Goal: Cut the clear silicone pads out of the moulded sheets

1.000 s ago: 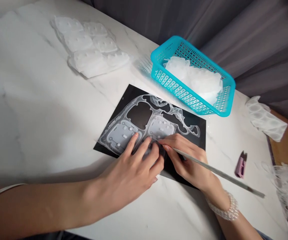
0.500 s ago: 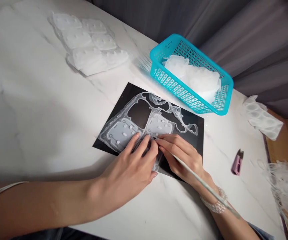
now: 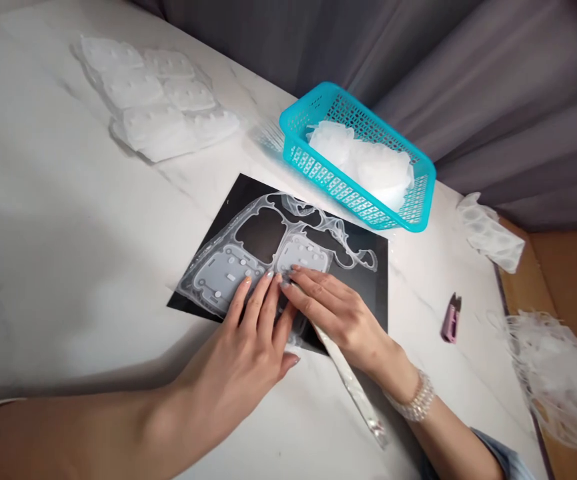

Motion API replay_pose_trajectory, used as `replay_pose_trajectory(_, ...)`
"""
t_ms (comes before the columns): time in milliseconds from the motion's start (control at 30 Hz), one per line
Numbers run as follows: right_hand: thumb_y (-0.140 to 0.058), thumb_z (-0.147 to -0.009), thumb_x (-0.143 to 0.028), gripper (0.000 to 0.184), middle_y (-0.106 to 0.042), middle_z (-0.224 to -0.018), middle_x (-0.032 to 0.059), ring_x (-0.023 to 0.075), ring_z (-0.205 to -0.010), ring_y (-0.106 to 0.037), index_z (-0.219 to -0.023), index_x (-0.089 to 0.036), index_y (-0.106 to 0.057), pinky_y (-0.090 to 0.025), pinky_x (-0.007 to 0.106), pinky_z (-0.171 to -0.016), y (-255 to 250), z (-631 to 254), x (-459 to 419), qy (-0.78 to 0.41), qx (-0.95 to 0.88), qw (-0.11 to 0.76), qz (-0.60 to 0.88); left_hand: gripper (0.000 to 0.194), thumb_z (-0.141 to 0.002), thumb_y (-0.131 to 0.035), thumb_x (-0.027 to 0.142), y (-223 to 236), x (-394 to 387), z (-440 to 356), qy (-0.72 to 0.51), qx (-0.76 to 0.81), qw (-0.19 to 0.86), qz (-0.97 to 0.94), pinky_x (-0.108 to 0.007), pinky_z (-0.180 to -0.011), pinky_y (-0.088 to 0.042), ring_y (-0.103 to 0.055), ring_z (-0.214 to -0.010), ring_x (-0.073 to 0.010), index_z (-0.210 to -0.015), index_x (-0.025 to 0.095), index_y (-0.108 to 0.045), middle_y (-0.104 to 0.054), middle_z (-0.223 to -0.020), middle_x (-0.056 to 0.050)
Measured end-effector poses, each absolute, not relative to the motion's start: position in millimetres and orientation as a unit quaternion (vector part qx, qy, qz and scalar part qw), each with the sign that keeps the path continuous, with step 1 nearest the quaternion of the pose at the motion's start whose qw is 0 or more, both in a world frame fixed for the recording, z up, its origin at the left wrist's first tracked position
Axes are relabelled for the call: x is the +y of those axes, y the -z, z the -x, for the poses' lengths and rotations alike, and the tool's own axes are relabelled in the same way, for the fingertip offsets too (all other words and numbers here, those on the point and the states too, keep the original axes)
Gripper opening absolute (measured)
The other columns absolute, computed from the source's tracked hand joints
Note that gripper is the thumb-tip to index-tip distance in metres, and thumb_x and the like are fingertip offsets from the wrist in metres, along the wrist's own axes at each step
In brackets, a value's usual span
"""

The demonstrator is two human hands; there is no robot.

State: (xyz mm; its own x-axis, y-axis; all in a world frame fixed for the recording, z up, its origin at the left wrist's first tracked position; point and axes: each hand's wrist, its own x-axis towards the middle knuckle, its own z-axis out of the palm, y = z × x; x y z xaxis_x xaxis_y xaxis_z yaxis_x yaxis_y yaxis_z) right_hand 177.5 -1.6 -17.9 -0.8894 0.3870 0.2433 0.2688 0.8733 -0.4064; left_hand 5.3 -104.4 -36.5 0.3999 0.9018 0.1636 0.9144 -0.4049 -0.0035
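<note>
A translucent silicone-like sheet [image 3: 301, 252] of moulded, rounded panels lies on a black mat [image 3: 355, 293]; one panel opening is cut out and thin frame strips trail at its far side. My left hand [image 3: 248, 333] rests with fingers spread flat, pressing on the near part of the sheet. Close against its fingertips, my right hand [image 3: 343, 313] grips a slim stick-like tool [image 3: 351, 387] with a pale, wrapped-looking handle pointing back towards me. The tool's tip is hidden under my fingers, among the near panels.
Beyond the mat stands a turquoise basket [image 3: 358, 180] holding white translucent pieces. More moulded sheets [image 3: 158, 100] lie at the far left. Pink thread snips [image 3: 451, 319] rest to the right. A translucent sheet [image 3: 491, 233] and tangled offcuts [image 3: 558, 373] sit by the right edge, near cardboard.
The tool's handle has swung from pointing right to pointing nearer to me. My right hand has flattened and moved closer to my left fingers. The whole view has shifted slightly.
</note>
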Motion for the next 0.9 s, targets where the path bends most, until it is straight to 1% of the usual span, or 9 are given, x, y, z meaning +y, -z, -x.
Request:
replay_pose_trajectory(100,-0.043,-0.097,-0.010,0.038,-0.069,-0.123,0.0134,0.0232,-0.117,-0.064,-0.132,-0.017,-0.058,-0.056,0.039,-0.098,13.0,-176.5,-6.0,-0.257,-0.920,0.205,0.215,0.067,-0.088,-0.058,0.051,36.7,-106.1,-3.5,0.070,-0.537,0.048,0.839,-0.057,-0.110,-0.035,-0.044,-0.134,-0.0426,-0.133,0.001,-0.054,-0.050,-0.139,-0.032)
replay_pose_trajectory(233,-0.054,-0.095,-0.014,0.027,-0.075,-0.106,0.0039,0.0183,-0.091,-0.075,-0.114,-0.025,-0.069,-0.062,0.029,-0.082,10.2,-203.1,10.9,-0.390,-0.776,0.298,0.397,0.073,-0.087,-0.058,0.055,36.9,-109.7,-1.8,0.065,-0.516,0.054,0.852,-0.059,-0.110,-0.035,-0.042,-0.136,-0.0417,-0.140,0.005,-0.050,-0.050,-0.141,-0.028)
replay_pose_trajectory(300,-0.055,-0.096,-0.019,0.022,-0.077,-0.098,0.0025,0.0184,-0.086,-0.076,-0.109,-0.026,-0.071,-0.063,0.029,-0.080,9.8,-237.5,34.1,-0.454,-0.654,0.383,0.468,0.075,-0.088,-0.056,0.056,37.3,-110.5,-1.1,0.063,-0.507,0.055,0.858,-0.059,-0.110,-0.034,-0.042,-0.136,-0.0410,-0.142,0.006,-0.047,-0.049,-0.142,-0.027)
replay_pose_trajectory(333,-0.056,-0.095,-0.020,0.020,-0.078,-0.087,0.0015,0.0172,-0.077,-0.076,-0.104,-0.025,-0.073,-0.063,0.025,-0.074,9.3,-259.0,47.1,-0.473,-0.606,0.427,0.476,0.076,-0.088,-0.056,0.057,37.5,-110.5,-0.8,0.063,-0.506,0.056,0.859,-0.059,-0.111,-0.033,-0.042,-0.136,-0.0410,-0.142,0.005,-0.047,-0.049,-0.142,-0.027)
replay_pose_trajectory(400,-0.057,-0.095,-0.019,0.021,-0.076,-0.073,0.0032,0.0155,-0.068,-0.076,-0.092,-0.022,-0.077,-0.060,0.018,-0.068,7.2,-304.9,69.9,-0.522,-0.541,0.429,0.500,0.078,-0.087,-0.056,0.058,37.8,-109.9,-0.3,0.065,-0.507,0.055,0.858,-0.059,-0.111,-0.032,-0.042,-0.136,-0.0412,-0.143,0.005,-0.046,-0.049,-0.142,-0.027)
replay_pose_trajectory(533,-0.056,-0.095,-0.019,0.023,-0.077,-0.082,0.0044,0.0188,-0.079,-0.076,-0.095,-0.027,-0.078,-0.062,0.022,-0.075,3.8,-374.9,80.4,-0.520,-0.520,0.416,0.535,0.078,-0.086,-0.058,0.059,37.8,-108.5,0.1,0.071,-0.505,0.054,0.858,-0.059,-0.111,-0.032,-0.042,-0.136,-0.0411,-0.142,0.006,-0.047,-0.049,-0.142,-0.027)
replay_pose_trajectory(633,-0.056,-0.095,-0.020,0.022,-0.075,-0.076,0.0022,0.0199,-0.078,-0.076,-0.099,-0.030,-0.075,-0.065,0.027,-0.072,3.3,-396.1,65.6,-0.461,-0.577,0.424,0.523,0.078,-0.085,-0.058,0.058,38.9,-108.8,-0.8,0.078,-0.505,0.044,0.859,-0.059,-0.110,-0.033,-0.042,-0.136,-0.0404,-0.142,0.006,-0.047,-0.050,-0.142,-0.027)
replay_pose_trajectory(800,-0.054,-0.096,-0.024,0.022,-0.068,-0.061,0.0027,0.0217,-0.073,-0.075,-0.094,-0.030,-0.075,-0.063,0.028,-0.068,-3.1,-382.6,40.6,-0.411,-0.617,0.410,0.530,0.074,-0.084,-0.062,0.056,38.6,-107.0,-0.8,0.103,-0.514,0.006,0.852,-0.059,-0.112,-0.033,-0.042,-0.137,-0.0381,-0.139,0.008,-0.051,-0.051,-0.142,-0.025)
replay_pose_trajectory(900,-0.054,-0.096,-0.023,0.021,-0.071,-0.067,0.0037,0.0223,-0.076,-0.075,-0.097,-0.028,-0.074,-0.063,0.029,-0.066,-12.4,-340.0,20.6,-0.430,-0.576,0.454,0.526,0.054,-0.091,-0.055,0.049,26.2,-98.3,4.8,0.187,-0.493,-0.042,0.849,-0.055,-0.109,-0.038,-0.052,-0.128,-0.0349,-0.126,0.009,-0.063,-0.062,-0.131,-0.021)
